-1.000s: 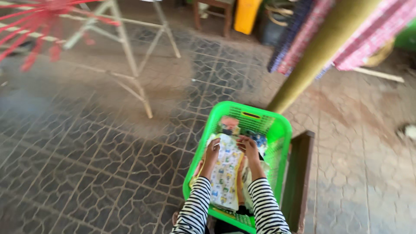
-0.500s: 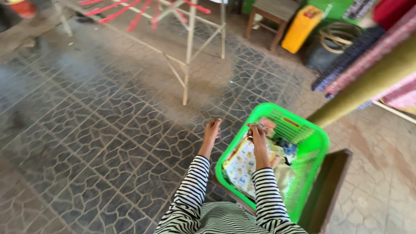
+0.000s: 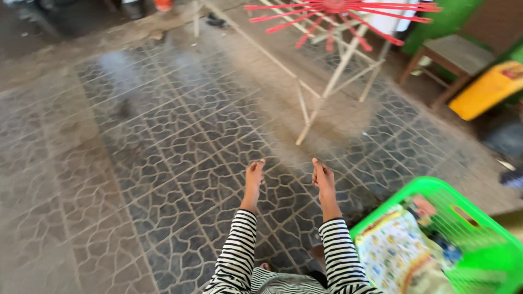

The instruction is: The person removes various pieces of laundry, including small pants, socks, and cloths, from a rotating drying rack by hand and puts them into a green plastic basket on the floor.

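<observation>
- Two empty hands, left hand (image 3: pixel 254 177) and right hand (image 3: pixel 323 178), fingers loosely extended, hover above the tiled floor (image 3: pixel 136 163).
- I'd swing right to the green basket (image 3: pixel 479 228) at near right and pinch the patterned cloth (image 3: pixel 395 247) by one edge.

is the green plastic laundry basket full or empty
Not empty: the green plastic laundry basket holds crumpled laundry, with a white patterned cloth on top. How deep the pile goes cannot be told. Both hands are outside it, holding nothing.
</observation>
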